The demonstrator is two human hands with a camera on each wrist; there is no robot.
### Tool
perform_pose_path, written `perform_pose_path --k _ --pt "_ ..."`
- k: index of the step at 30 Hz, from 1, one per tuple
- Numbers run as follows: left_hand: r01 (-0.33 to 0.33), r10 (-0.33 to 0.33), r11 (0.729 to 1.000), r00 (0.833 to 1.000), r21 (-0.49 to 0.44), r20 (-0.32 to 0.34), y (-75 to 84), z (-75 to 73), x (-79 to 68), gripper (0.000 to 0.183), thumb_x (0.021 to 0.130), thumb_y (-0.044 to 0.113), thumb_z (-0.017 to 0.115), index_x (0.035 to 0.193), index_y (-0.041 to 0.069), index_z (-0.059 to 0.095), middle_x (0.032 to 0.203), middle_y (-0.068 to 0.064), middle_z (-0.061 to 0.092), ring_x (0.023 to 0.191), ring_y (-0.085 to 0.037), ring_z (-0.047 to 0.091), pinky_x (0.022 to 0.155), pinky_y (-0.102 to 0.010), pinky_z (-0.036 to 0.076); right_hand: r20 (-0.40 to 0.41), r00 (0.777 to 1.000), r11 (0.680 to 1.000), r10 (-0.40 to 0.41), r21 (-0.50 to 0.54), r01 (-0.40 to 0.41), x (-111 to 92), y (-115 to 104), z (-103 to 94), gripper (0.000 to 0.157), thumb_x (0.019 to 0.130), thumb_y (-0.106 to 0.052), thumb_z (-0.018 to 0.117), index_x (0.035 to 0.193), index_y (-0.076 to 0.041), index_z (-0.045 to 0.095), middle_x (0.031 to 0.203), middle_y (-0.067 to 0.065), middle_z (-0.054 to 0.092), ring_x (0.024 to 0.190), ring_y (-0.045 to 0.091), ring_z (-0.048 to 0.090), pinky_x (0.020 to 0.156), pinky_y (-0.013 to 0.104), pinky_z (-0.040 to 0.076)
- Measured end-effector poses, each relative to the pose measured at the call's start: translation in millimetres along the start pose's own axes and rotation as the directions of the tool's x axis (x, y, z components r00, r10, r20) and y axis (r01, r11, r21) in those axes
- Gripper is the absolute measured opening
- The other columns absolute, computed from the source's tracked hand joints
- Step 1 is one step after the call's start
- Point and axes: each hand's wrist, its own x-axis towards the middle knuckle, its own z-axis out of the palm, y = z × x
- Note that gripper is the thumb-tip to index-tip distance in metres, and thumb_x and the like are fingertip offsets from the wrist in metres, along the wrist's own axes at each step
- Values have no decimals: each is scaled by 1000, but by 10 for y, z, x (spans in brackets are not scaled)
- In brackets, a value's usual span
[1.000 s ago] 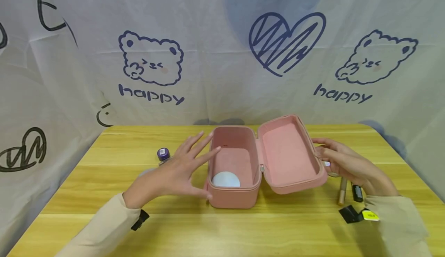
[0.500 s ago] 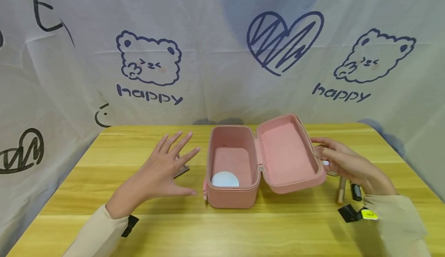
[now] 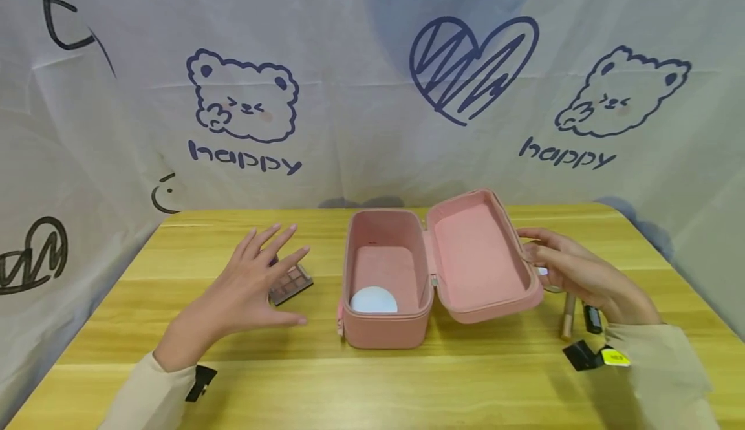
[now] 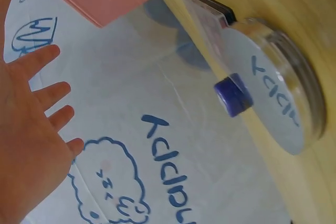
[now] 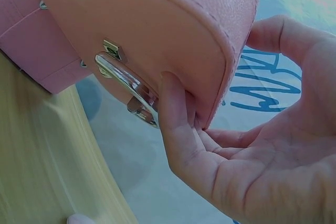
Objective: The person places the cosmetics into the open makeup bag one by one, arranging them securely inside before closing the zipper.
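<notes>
A pink case stands in the middle of the table with its lid swung out to the right. Inside, near the front wall, lies a white rounded thing. My right hand grips the lid's outer edge; the right wrist view shows curled fingers beside a silver handle. To the left of the case, my left hand hovers with spread fingers, holding nothing. Partly behind it lies an eyeshadow palette. The left wrist view also has a round mirror and a small purple-topped container.
On the right of the wooden table lie a tan tube and a black tube, close to my right wrist. A clear round-edged item is mostly hidden under that hand. A printed cloth hangs behind the table.
My left hand has moved left, away from the case's rim, uncovering the palette and covering the purple-topped container. My right hand keeps its hold on the lid, which stays open.
</notes>
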Motion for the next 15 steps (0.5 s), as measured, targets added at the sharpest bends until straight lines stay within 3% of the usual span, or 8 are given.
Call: perform_pose_path --k 6,9,12,15 --pt "48 -50 993 999 -106 -16 -87 40 -30 95 65 58 79 141 10 48 154 -18 24 137 -44 19 106 -66 15 -12 1000 1000 -15 -3 15 -43 3 -45 65 102 -18 42 147 11 6 121 1 54 99 19 63 82 36 55" --pt "77 -77 976 997 -206 9 -131 92 -87 90 69 52 80 142 10 47 154 -17 24 136 -45 19 102 -70 19 -21 1000 1000 -12 -2 12 -52 5 -38 65 101 -18 43 147 11 8 123 3 53 98 20 64 82 36 55" --pt "133 -121 926 991 -353 57 -172 136 -184 86 71 43 83 142 9 46 153 -18 25 135 -47 19 95 -75 25 -11 1000 1000 -5 2 5 -42 7 -13 66 101 -18 44 148 11 8 128 10 49 100 20 63 84 37 54" --pt "181 -158 852 984 -492 88 -229 140 -264 87 70 29 85 143 7 44 152 -20 26 134 -48 19 90 -77 27 -2 1000 1000 -4 1 4 -32 -4 2 66 101 -19 43 148 10 6 133 15 44 103 19 62 86 36 53"
